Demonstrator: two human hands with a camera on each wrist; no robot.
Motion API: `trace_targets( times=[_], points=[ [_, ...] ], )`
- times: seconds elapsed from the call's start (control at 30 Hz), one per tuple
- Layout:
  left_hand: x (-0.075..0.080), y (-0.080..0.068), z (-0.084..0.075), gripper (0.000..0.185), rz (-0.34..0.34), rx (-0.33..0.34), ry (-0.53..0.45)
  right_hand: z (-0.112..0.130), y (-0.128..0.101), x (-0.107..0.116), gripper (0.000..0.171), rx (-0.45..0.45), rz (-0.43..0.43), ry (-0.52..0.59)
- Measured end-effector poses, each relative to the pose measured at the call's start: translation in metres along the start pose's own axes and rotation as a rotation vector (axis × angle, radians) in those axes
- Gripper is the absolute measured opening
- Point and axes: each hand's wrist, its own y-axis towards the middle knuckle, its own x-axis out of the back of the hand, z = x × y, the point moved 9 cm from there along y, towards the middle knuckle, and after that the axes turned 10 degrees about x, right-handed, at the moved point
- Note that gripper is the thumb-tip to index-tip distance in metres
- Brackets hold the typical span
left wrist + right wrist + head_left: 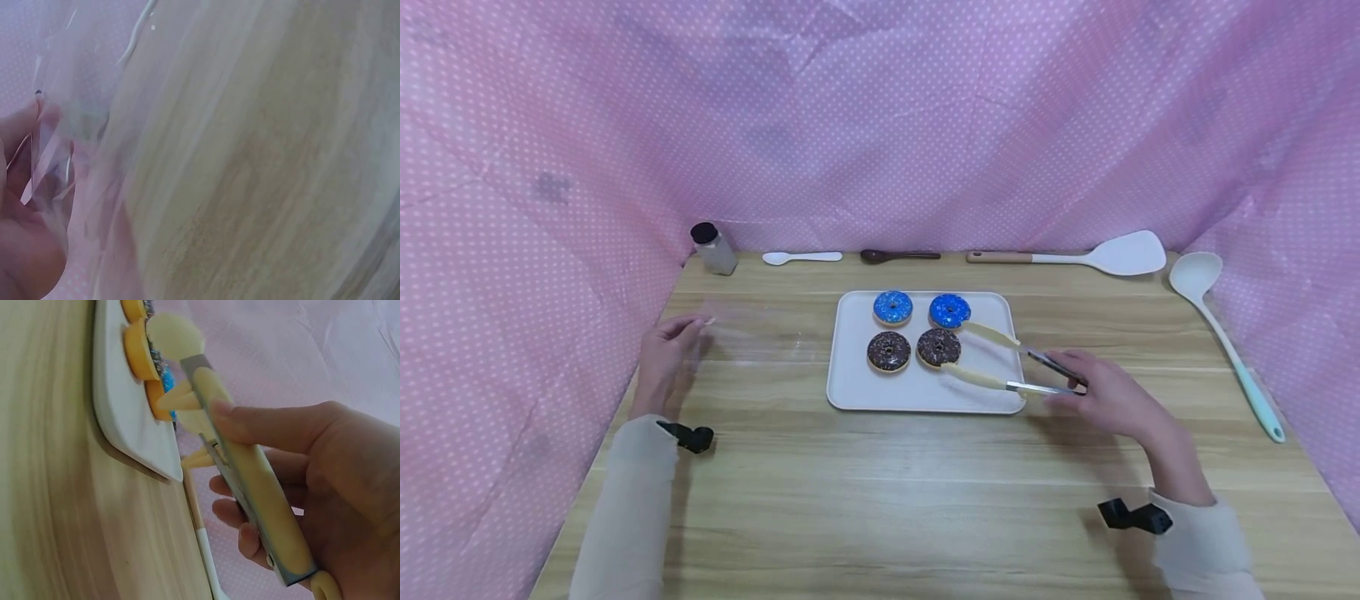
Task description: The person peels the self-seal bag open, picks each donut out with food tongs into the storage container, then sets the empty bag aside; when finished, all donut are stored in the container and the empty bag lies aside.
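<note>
Right hand (1108, 396) is gripping tongs (1000, 358), tips spread around the front-right chocolate donut (938, 347) on the white tray (925, 400). Left hand (664, 358) is pinching a clear plastic bag (752, 333), fingers curled. Better squeezing gently, lifting straight; 3 donuts crowding, bare table leftward offering room.

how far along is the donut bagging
Barely begun. Done: nothing bagged; all four donuts sit on the tray, two blue at the back, two chocolate in front. In hand: the right hand holds tongs whose tips straddle the right chocolate donut, not yet lifted, while the left hand holds a clear bag. Left: apparently moving every donut.
</note>
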Motion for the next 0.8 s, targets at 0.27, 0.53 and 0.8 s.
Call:
trace_targets(
  times=[0.27,0.53,0.8],
  points=[
    [-0.003,0.002,-0.004,0.048,-0.032,-0.045,0.158,-0.030,-0.009,0.026,0.066,-0.118,-0.216,0.043],
    [-0.015,-0.001,0.000,0.047,0.071,-0.019,0.230,-0.081,-0.030,0.024,0.064,-0.418,-0.389,0.095],
    [-0.026,-0.001,0.000,0.039,0.127,-0.052,0.380,-0.112,-0.048,0.011,0.078,-0.608,-0.394,0.155]
  ],
)
